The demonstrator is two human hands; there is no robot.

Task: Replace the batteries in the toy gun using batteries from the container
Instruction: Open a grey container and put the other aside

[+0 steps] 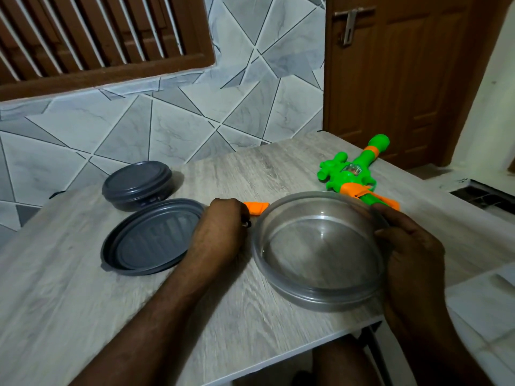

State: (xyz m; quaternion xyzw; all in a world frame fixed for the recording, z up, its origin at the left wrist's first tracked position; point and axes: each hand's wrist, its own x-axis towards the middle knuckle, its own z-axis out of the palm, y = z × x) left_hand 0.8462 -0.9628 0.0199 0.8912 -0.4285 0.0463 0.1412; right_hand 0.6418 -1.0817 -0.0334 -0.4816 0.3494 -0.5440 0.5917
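While right hand point(412, 246) grips bowl point(320, 300) rim, left hand point(223, 221) curls, perhaps pinching something small; toy gun point(359, 174) behind.

No word, number, brand or sign can be read in this view. The toy gun point(340, 179) has a small clear window with colours inside, but it is too small and blurred to read.
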